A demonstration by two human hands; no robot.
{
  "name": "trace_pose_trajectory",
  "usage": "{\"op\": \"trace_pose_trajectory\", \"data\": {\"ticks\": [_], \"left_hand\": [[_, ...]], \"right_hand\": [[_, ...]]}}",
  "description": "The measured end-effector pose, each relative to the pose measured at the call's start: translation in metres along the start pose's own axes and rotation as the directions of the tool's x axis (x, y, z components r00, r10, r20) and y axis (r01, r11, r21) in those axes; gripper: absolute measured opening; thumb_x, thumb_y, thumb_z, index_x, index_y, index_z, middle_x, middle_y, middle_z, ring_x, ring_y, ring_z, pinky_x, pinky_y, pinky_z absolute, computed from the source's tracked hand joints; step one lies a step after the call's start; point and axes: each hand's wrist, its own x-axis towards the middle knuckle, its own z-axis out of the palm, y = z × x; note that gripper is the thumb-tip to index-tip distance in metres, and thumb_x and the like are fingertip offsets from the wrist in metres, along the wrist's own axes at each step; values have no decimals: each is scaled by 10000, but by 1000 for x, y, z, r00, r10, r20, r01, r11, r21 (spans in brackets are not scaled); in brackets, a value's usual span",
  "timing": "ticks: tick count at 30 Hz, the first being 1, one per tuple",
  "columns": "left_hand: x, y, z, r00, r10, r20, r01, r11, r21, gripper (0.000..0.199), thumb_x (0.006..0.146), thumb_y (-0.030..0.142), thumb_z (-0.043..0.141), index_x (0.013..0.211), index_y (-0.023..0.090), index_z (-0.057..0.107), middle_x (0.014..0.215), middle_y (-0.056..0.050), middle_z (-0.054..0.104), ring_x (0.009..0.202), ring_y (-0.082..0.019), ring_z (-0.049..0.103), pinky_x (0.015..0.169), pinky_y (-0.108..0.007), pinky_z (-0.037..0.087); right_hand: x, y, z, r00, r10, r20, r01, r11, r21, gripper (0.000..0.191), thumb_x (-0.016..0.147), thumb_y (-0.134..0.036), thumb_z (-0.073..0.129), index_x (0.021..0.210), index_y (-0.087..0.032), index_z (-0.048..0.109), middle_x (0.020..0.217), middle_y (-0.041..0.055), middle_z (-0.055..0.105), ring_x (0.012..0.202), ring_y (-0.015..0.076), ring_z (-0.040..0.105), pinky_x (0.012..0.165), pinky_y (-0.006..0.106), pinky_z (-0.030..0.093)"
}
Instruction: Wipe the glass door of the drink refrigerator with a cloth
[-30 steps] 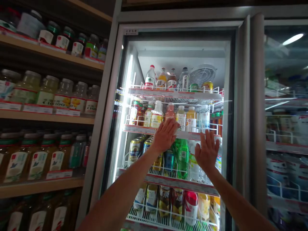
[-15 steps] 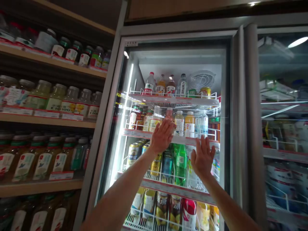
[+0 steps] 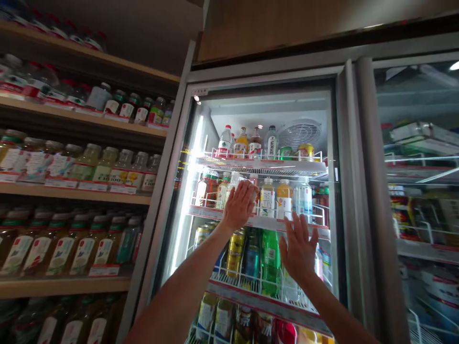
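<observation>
My left hand (image 3: 238, 206) is raised with its fingers stretched out, in front of the second shelf of a glass-fronted drinks fridge (image 3: 267, 81). Lower and to the right, my right hand (image 3: 300, 248) is held up too, fingers spread and nothing in it. Whether either palm touches the glass door I cannot tell. Around the hands show a bottle of orange drink (image 3: 284, 198), a clear bottle with a pale label (image 3: 267, 197), a green bottle (image 3: 271, 260) and a gold can (image 3: 235, 253). My left hand partly hides a pinkish bottle.
Wooden shelves (image 3: 89, 188) full of bottles stand to the left. A thick metal door frame (image 3: 366, 191) runs down the right side, and beyond it is another glass-fronted fridge section (image 3: 423, 243). The fridge's top shelf (image 3: 265, 165) carries several bottles and cans.
The view has tilted up, so the fridge shelves sit lower in the picture and more of the left shelves shows. Both hands stay raised and open, my right hand slightly further left and lower in the picture.
</observation>
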Motion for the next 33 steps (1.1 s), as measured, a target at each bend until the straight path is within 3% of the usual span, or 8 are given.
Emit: {"op": "trace_pose_trajectory", "data": {"ticks": [3,8,14,18,23,26,29,33], "left_hand": [[-2,-48,-17,964,-249,-89,252,968,20,461,915,317,295,1334,169,418,1418,-126,422,1374,-238,288,1104,-464,272],[16,-112,-27,683,-654,-326,675,735,-60,480,896,310,301,1306,95,430,1394,-208,414,1366,-310,286,1065,-538,293],[61,-38,2,993,-95,-74,92,995,-46,468,894,294,321,1342,194,408,1445,-87,393,1389,-222,253,1109,-451,264],[63,-74,-13,986,-145,-78,143,989,-30,454,895,299,320,1323,194,433,1432,-94,411,1368,-234,300,1097,-473,275],[46,-132,-33,771,-567,-289,583,812,-39,469,894,283,291,1283,84,461,1394,-219,412,1347,-343,308,1029,-574,309],[36,-85,-17,955,-254,-153,254,967,-20,450,904,293,303,1302,155,458,1413,-139,425,1356,-289,312,1051,-503,327],[24,-47,-4,997,70,-45,-71,997,-22,462,913,337,332,1357,226,395,1447,-57,397,1387,-204,258,1109,-421,274],[6,-101,-28,974,-199,-108,202,979,19,437,918,332,300,1322,237,440,1404,-65,453,1370,-207,299,1093,-424,295]], "right_hand": [[28,9,1,1000,4,20,-3,999,-35,524,892,-287,398,1406,-208,338,1468,120,359,1376,271,280,1094,518,164],[46,18,6,999,-19,40,24,992,-123,475,902,-305,388,1358,-172,395,1470,132,353,1394,271,238,1102,515,155],[38,23,12,998,-63,-12,61,988,-139,501,906,-322,384,1387,-185,355,1468,133,356,1392,265,247,1110,514,150],[37,27,16,996,-81,-36,76,988,-137,555,904,-314,388,1438,-215,269,1486,111,332,1388,266,258,1112,517,150],[37,24,16,995,-86,-60,76,986,-148,576,905,-301,394,1453,-223,236,1493,106,320,1396,263,242,1118,513,155],[37,24,15,993,-95,-69,85,986,-142,561,910,-290,385,1450,-213,250,1495,112,315,1398,265,237,1119,509,162],[37,26,14,990,-118,-83,105,985,-136,553,917,-284,375,1452,-225,251,1496,102,316,1390,265,258,1114,500,185],[37,25,14,990,-109,-87,99,988,-118,566,919,-290,380,1462,-248,224,1507,81,295,1387,267,264,1120,496,180]]}}
